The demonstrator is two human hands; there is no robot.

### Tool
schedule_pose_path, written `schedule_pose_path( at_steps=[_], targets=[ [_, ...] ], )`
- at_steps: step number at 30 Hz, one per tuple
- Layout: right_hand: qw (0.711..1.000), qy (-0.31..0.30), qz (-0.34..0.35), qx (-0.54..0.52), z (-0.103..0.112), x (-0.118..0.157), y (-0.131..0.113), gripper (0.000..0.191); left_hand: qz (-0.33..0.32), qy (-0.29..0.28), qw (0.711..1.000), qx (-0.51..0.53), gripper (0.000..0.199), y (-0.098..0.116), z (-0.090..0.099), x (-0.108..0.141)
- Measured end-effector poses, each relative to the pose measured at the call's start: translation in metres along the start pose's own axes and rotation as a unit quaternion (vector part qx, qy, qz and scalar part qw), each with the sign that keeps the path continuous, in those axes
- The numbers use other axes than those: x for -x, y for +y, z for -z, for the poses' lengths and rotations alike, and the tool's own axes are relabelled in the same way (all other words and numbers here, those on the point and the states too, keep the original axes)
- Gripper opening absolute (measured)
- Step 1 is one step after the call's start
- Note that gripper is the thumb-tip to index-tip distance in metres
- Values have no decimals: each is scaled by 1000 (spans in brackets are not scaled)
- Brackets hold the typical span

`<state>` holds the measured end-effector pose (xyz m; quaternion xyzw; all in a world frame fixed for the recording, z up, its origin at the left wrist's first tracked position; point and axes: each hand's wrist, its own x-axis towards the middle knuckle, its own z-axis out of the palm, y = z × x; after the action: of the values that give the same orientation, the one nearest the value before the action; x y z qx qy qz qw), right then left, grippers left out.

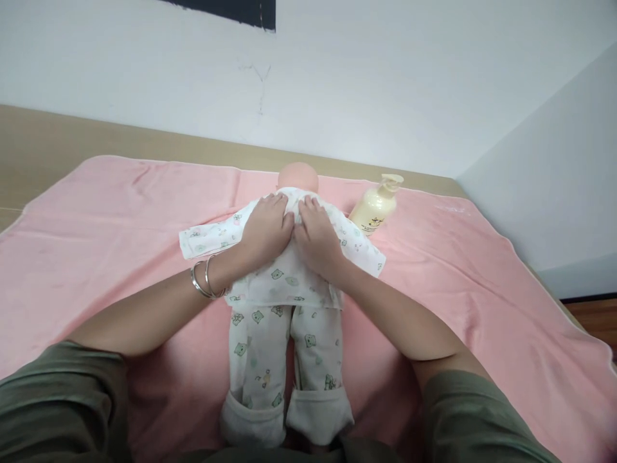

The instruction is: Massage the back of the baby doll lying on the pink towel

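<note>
A baby doll (pixel 298 176) lies on a pink cloth, its bald head away from me and no face showing. It wears a white printed top (pixel 289 283) with the sleeves spread to both sides, and matching trousers (pixel 315 347) with turned-up cuffs. My left hand (pixel 270 225) rests flat on the upper left of the top, fingers toward the doll's head. Beside it, my right hand (pixel 317 235) lies flat on the upper right of the top. The thumbs are close together near the middle. Neither hand holds anything.
A cream pump bottle (pixel 376 206) leans or lies on the pink cloth (pixel 448 276), just beyond the doll's right sleeve. Folds run through the cloth. Behind its far edge are a tan surface (pixel 48 138) and a white wall (pixel 361 83) with a dark panel at the top.
</note>
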<state>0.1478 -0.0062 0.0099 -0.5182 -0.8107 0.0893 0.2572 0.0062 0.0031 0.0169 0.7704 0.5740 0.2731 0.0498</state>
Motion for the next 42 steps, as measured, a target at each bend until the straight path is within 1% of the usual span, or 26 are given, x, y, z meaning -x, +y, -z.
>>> schedule_pose_path(
  at_steps=[3, 5, 6, 9, 11, 13, 15, 17, 21, 22, 24, 26, 28, 31, 34, 36, 39, 42],
  targets=[
    [999, 15, -41, -23, 2, -22, 20, 55, -50, 27, 998, -10, 47, 8, -4, 14],
    [999, 19, -41, -16, 4, -28, 25, 52, -62, 17, 998, -5, 49, 10, -4, 17],
    [999, 19, -36, -7, 4, -27, 24, 51, -55, 7, 998, 0, 49, 10, -2, 17],
    [999, 27, -12, 43, 4, -13, 10, 51, -12, -25, 999, 17, 45, 6, 4, 6],
    [995, 36, 25, 90, 3, 2, -3, 53, 21, -45, 998, 29, 38, 0, 9, -5],
    [988, 43, 66, 130, 2, 14, -13, 54, 50, -53, 997, 37, 35, -6, 11, -13],
    [985, 40, 88, 143, 3, 19, -17, 53, 54, -46, 997, 30, 33, -8, 11, -16],
    [988, 29, 84, 127, 6, 13, -13, 49, 22, -34, 999, 7, 33, -6, 8, -11],
    [997, -19, 50, 50, 16, -15, 10, 38, -74, 4, 996, -39, 43, 7, 2, 10],
    [998, -25, 47, 37, 18, -21, 16, 36, -90, 10, 995, -46, 45, 10, 1, 15],
    [998, -22, 51, 28, 20, -29, 23, 34, -100, 9, 994, -42, 47, 15, 1, 22],
    [998, -9, 55, 40, 19, -30, 24, 34, -88, 3, 996, -20, 47, 15, 1, 21],
    [997, -8, 51, 63, 18, -26, 21, 35, -62, -3, 998, 6, 47, 11, 2, 15],
    [994, -3, 44, 97, 13, -12, 8, 41, -23, -12, 999, 28, 45, 3, 3, 1],
    [991, 19, 64, 119, 9, 6, -7, 49, 5, -21, 999, 35, 37, -4, 4, -9],
    [990, 22, 75, 120, 8, 13, -14, 53, 19, -15, 999, 34, 34, -5, 3, -10],
    [994, -2, 67, 86, 10, 8, -11, 54, 28, 1, 999, 30, 35, -4, 0, -7],
    [997, -43, 46, 35, 14, -11, 5, 56, 29, 20, 998, 44, 41, -3, -5, -4]
  ],
)
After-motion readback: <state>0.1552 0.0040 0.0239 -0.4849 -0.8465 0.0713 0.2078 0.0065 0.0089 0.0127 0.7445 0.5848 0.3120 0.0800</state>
